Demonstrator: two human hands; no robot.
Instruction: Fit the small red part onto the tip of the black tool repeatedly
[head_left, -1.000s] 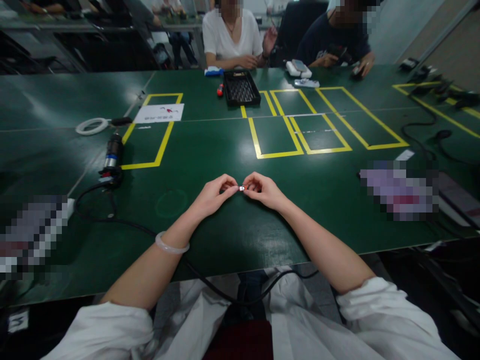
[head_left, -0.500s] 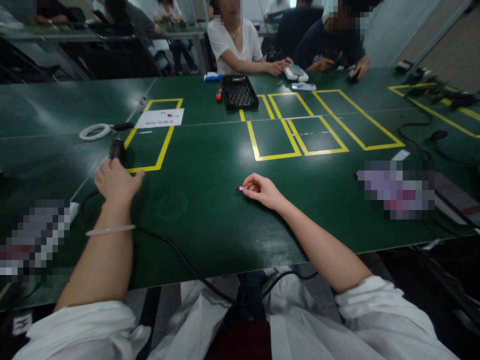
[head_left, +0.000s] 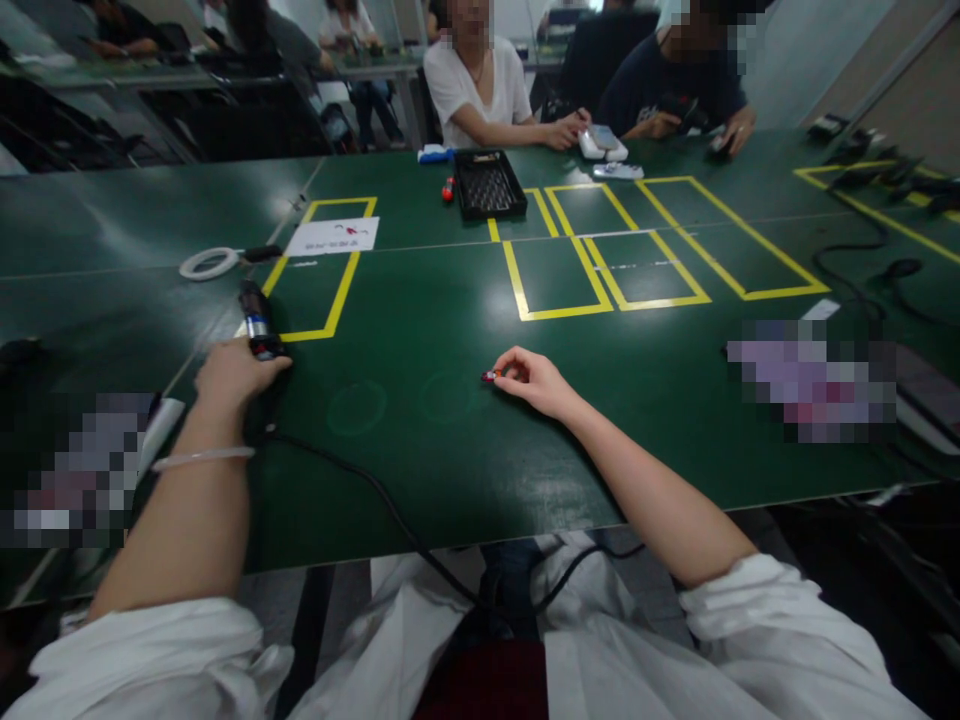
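At the left of the table, my left hand (head_left: 234,374) is closed around the near end of a black cylindrical tool (head_left: 256,312) with a silver and blue band. My thumb lies along its right side, while the other fingers are mostly hidden. A black cord (head_left: 360,473) runs from beneath this hand over the table edge towards my lap. Near the middle of the table, my right hand (head_left: 534,382) pinches a small red and white piece (head_left: 490,377) between thumb and fingertips. The piece is too small to make out its kind.
Yellow tape rectangles (head_left: 566,312) mark the table. A printed sheet (head_left: 334,235) and a white ring (head_left: 208,263) lie left. A black tray (head_left: 491,207) stands at the back beside a small red object (head_left: 448,189). Two people sit opposite, and blurred-out items flank me.
My left hand has drawn slightly nearer to me, and more of the black tool shows beyond it, its band now visible. The right hand keeps its pinch. The view has shifted slightly.
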